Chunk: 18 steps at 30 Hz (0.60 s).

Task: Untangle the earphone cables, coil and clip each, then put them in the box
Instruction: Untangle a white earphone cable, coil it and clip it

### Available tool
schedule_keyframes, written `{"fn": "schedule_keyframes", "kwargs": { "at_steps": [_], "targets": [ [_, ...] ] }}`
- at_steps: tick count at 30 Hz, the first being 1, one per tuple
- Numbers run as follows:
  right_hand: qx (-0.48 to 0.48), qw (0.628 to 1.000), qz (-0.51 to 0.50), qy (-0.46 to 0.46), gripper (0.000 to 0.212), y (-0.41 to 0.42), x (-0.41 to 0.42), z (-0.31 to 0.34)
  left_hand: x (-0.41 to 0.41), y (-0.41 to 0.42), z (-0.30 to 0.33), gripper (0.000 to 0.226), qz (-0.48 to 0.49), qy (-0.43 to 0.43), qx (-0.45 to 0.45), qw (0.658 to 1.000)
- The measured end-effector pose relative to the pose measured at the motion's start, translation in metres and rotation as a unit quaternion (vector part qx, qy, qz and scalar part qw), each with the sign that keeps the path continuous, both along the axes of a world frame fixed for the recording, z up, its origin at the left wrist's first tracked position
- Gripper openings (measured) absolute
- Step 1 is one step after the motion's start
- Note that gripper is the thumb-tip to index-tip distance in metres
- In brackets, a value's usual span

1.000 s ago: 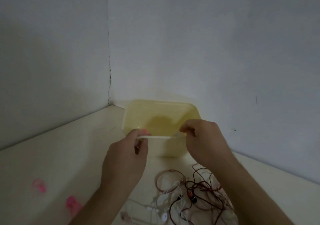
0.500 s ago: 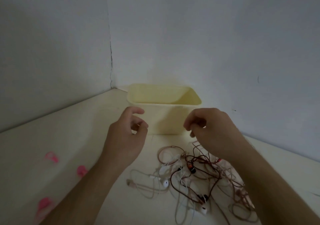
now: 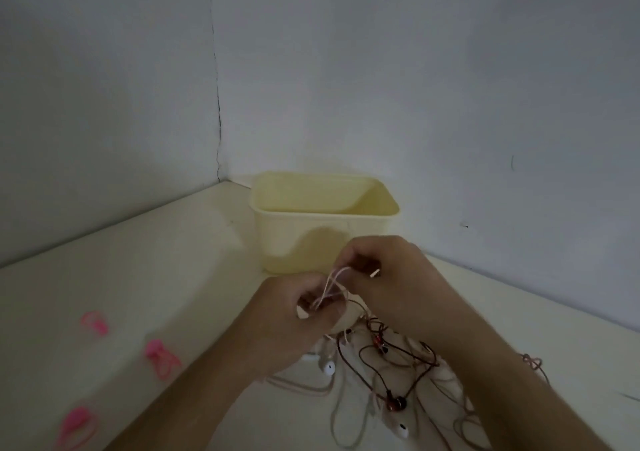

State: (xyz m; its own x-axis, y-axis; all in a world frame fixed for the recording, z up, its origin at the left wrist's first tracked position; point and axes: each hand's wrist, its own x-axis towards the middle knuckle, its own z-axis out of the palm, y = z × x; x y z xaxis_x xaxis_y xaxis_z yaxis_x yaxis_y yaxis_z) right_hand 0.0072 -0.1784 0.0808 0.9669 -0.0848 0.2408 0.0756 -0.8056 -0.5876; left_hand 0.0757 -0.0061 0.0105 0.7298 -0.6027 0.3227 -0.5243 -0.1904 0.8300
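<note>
Head view. My left hand (image 3: 304, 315) and right hand (image 3: 377, 270) meet at centre, each pinching the pale pink cable (image 3: 330, 286) stretched between them, lifted off the tangle of earphone cables (image 3: 388, 374) lying at 5 o'clock. I judge untangling has just begun: best to keep this strand slack, feed it toward an earbud end, and not pull knots tight. The cream box (image 3: 322, 215) stands open at 12 o'clock, just behind my hands, near the wall corner. Pink clips (image 3: 161, 358) lie at 8 o'clock, well apart; the tabletop (image 3: 138, 277) at 9 o'clock offers room for coiling.
</note>
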Motion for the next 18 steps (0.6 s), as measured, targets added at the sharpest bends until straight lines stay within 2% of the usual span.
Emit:
{"fn": "schedule_keyframes", "kwargs": {
  "at_steps": [4,5,7,8,9,11,13,15,18],
  "targets": [
    [0.087,0.993,-0.03,-0.068,0.016,0.005,-0.001,0.004,-0.003,0.0,0.015,0.022,0.029,0.056,-0.157,0.986],
    [0.125,0.99,-0.033,-0.057,0.013,0.005,-0.001,0.004,-0.002,0.0,0.018,0.022,0.038,0.066,-0.192,0.979],
    [0.26,0.966,-0.002,-0.009,0.007,0.006,-0.001,0.005,-0.001,0.002,0.022,0.023,0.042,0.085,-0.245,0.965],
    [0.315,0.948,0.024,0.024,0.014,0.006,-0.002,0.006,0.0,0.002,0.025,0.024,0.04,0.094,-0.264,0.959],
    [0.328,0.942,0.049,0.057,0.023,0.007,-0.003,0.007,0.0,0.001,0.026,0.024,0.042,0.102,-0.277,0.955],
    [0.221,0.967,0.077,0.097,0.026,0.009,-0.005,0.008,0.002,0.002,0.03,0.024,0.058,0.117,-0.293,0.947],
    [0.131,0.986,0.06,0.085,0.01,0.008,-0.004,0.007,0.006,0.002,0.033,0.024,0.065,0.14,-0.309,0.938],
    [0.142,0.989,0.01,0.029,0.019,0.003,-0.002,0.008,0.012,0.005,0.036,0.024,0.064,0.163,-0.328,0.928],
    [0.21,0.973,-0.053,-0.074,0.021,-0.014,0.001,0.016,0.02,0.007,0.042,0.026,0.065,0.206,-0.37,0.904]
  ]
}}
